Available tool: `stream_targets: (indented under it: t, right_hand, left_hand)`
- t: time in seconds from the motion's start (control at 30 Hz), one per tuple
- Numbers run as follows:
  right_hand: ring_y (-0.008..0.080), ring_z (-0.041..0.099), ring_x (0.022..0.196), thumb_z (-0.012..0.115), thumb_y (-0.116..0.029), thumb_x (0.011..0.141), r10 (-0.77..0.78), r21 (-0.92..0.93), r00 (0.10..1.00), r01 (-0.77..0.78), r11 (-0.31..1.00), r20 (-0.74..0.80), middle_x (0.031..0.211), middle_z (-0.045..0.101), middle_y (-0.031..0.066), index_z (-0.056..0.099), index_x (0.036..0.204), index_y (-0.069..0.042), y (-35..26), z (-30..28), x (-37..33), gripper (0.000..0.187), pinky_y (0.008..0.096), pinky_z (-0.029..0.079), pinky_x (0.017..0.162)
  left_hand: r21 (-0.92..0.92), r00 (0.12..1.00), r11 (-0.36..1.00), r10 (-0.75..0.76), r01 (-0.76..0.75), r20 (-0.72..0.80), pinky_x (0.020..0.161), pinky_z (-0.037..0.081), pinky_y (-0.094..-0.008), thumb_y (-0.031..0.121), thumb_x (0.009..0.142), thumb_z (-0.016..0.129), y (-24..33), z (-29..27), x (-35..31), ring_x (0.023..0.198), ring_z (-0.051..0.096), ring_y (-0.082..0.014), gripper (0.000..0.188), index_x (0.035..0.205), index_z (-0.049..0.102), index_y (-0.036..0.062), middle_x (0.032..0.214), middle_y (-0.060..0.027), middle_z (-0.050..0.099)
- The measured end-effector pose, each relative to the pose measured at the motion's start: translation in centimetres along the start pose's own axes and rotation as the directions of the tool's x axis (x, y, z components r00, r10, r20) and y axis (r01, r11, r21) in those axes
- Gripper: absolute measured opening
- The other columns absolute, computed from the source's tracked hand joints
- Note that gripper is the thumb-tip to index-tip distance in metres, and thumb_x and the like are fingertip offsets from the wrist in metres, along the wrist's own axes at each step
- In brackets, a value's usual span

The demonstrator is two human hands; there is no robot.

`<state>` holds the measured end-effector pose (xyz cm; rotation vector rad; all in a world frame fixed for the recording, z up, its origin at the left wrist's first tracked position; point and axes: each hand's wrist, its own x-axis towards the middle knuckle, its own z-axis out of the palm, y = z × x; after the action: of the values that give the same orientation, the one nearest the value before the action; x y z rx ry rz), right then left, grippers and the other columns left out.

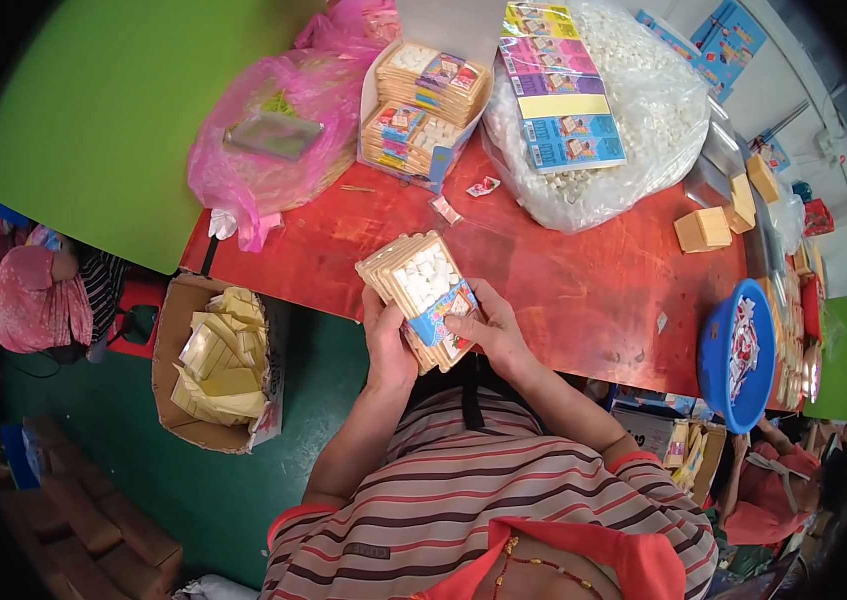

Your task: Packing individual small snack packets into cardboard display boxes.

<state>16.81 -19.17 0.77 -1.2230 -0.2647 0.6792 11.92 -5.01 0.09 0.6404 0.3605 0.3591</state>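
Observation:
A stack of shallow wooden trays (pixel 390 268) is held between my two hands, tilted, just past the near edge of the red table. The top tray holds small white pieces (pixel 427 276) and a blue printed card (pixel 440 318). My left hand (pixel 390 345) is wrapped round the stack's left side, its fingers partly hidden beneath. My right hand (pixel 495 328) grips the right side, thumb resting on the card. Beyond them, an open white carton (pixel 448 22) contains stacks of similar filled trays (pixel 431 80). Small red-and-white packets (pixel 483 187) lie on the table near it.
On the red table (pixel 563 290) stand a pink plastic bag (pixel 283 80), a clear bag of white pieces (pixel 658 130) under printed card sheets (pixel 558 85), wooden blocks (pixel 703 230) and a blue basin (pixel 718 345). A cardboard box (pixel 168 350) of yellowish pieces sits left. Other people are nearby.

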Motion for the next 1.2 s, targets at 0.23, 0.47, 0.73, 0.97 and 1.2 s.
stream_targets:
  t: [0.23, 0.47, 0.73, 0.97, 1.2]
  right_hand:
    - [0.0213, 0.065, 0.101, 0.065, -0.01, 0.089, 0.068, 0.314, 0.995, -0.041, 0.949, -0.075, 0.112, 0.066, 0.013, 0.055, 0.118, 0.002, 1.0, -3.1, 0.5, 0.033, 0.0354, 0.052, 0.092]
    - [0.0255, 0.063, 0.11, 0.059, -0.017, 0.093, 0.005, 0.656, 0.998, 0.033, 0.754, -0.056, 0.121, 0.063, 0.0134, 0.051, 0.13, 0.002, 0.7, -5.7, 1.0, 0.042, 0.0406, 0.05, 0.097]
    - [0.0278, 0.066, 0.094, 0.06, -0.021, 0.092, 0.015, 0.756, 0.994, 0.07, 0.65, -0.105, 0.106, 0.067, 0.0119, 0.055, 0.121, -0.003, -0.3, -8.1, -0.1, 0.035, 0.0454, 0.056, 0.08]
    - [0.0233, 0.063, 0.105, 0.058, -0.019, 0.093, -0.051, 0.686, 0.991, 0.124, 0.717, -0.125, 0.119, 0.063, 0.0114, 0.048, 0.132, 0.0, -1.4, -7.0, -0.6, 0.044, 0.0393, 0.051, 0.093]
    - [0.0201, 0.065, 0.101, 0.06, -0.011, 0.092, -0.117, 0.48, 0.942, 0.264, 0.837, -0.315, 0.115, 0.064, 0.0125, 0.053, 0.123, 0.001, -1.5, -6.2, -0.9, 0.034, 0.0343, 0.05, 0.092]
  left_hand:
    - [-0.001, 0.999, 0.999, -0.033, 0.033, 0.003, 0.094, 0.047, -0.0372, 0.004, 0.084, 0.058, -0.2, 1.5, 0.2, 0.111, 0.057, -0.0223, 0.047, 0.128, 0.041, 0.0009, 0.122, -0.0145, 0.055]
    - [-0.023, 0.99, 0.994, -0.101, 0.103, 0.097, 0.094, 0.049, -0.039, 0.006, 0.083, 0.059, -0.7, 1.1, 1.4, 0.108, 0.06, -0.0242, 0.049, 0.129, 0.041, 0.0014, 0.12, -0.0145, 0.057]
    - [0.426, 0.973, 0.897, -0.191, 0.12, 0.128, 0.082, 0.055, -0.0365, 0.008, 0.082, 0.059, 1.7, 1.5, 6.3, 0.099, 0.064, -0.0237, 0.057, 0.134, 0.035, 0.0004, 0.116, -0.0158, 0.057]
    - [0.978, 0.978, 0.105, 0.121, -0.183, 0.17, 0.112, 0.029, -0.0441, 0.036, 0.089, 0.058, 2.4, 1.7, 8.1, 0.137, 0.03, -0.0434, 0.085, 0.151, 0.014, -0.0012, 0.146, -0.0328, 0.027]
    - [0.821, 0.822, 0.125, 0.222, -0.558, 0.525, 0.102, 0.039, -0.0398, 0.011, 0.091, 0.058, 4.0, 3.2, 1.9, 0.118, 0.05, -0.0333, 0.05, 0.138, 0.044, -0.0006, 0.129, -0.0209, 0.051]
